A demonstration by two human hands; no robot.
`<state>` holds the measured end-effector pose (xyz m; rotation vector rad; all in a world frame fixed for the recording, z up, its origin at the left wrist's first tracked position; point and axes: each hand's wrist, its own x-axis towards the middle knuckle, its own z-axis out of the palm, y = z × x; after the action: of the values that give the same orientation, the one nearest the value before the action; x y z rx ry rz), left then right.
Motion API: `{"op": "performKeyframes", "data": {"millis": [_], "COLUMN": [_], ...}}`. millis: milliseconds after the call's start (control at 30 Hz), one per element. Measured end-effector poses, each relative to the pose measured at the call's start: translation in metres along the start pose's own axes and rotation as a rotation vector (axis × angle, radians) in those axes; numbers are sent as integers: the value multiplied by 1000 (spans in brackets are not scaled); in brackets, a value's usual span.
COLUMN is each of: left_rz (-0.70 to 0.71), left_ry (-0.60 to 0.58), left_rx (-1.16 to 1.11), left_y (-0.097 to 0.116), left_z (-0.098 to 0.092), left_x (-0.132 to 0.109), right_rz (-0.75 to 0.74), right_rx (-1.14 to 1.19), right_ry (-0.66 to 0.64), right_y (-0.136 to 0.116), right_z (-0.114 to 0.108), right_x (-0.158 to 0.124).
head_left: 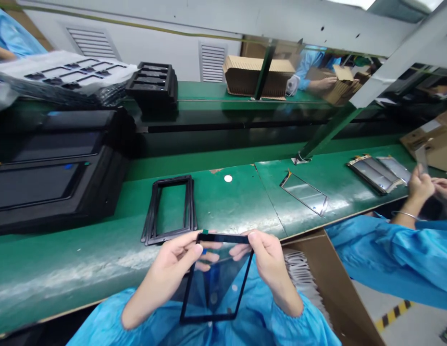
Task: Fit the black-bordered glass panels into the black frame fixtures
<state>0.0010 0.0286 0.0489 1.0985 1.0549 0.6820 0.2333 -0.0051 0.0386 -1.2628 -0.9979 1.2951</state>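
Both my hands hold a clear glass panel with a black border (217, 288) over my lap, just in front of the green bench edge. My left hand (173, 266) pinches its upper left part, thumb on top near a small blue tab. My right hand (268, 262) grips the upper right corner, fingers curled around the edge. A small green tab sticks out of the panel's top edge.
A stack of black frames (170, 209) lies on the green bench (241, 206) just beyond my hands. Black trays (54, 168) stand at left. A single panel (304, 193) and more panels (378, 172) lie to the right, by a co-worker's hands (425, 185). A cardboard box (317, 283) sits at my right.
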Motion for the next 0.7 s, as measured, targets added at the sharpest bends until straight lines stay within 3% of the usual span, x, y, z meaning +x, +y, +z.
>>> {"op": "performKeyframes", "data": {"millis": [100,167,267,400,533,700], "left_rz": [161,214,141,24,65,114], "left_ry": [3,-98,-202,-26,129,197], "left_rx": [267,412,373,114,-3,27], "left_y": [10,15,14,6,-1,-4], "left_z": [1,5,9,3,-4,-6], "left_x": [1,2,4,3,1,0], "right_rz": [-23,-14,-12,-149,27,43], "right_rx": [-99,-122,-60,-187,-31,95], "right_ry": [-102,-160,-58,242,184,158], "right_y": [-2,-1,3,10,20,20], "right_z": [8,13,7,-33,-57,-41], "right_x": [1,3,8,8,1,-7]}}
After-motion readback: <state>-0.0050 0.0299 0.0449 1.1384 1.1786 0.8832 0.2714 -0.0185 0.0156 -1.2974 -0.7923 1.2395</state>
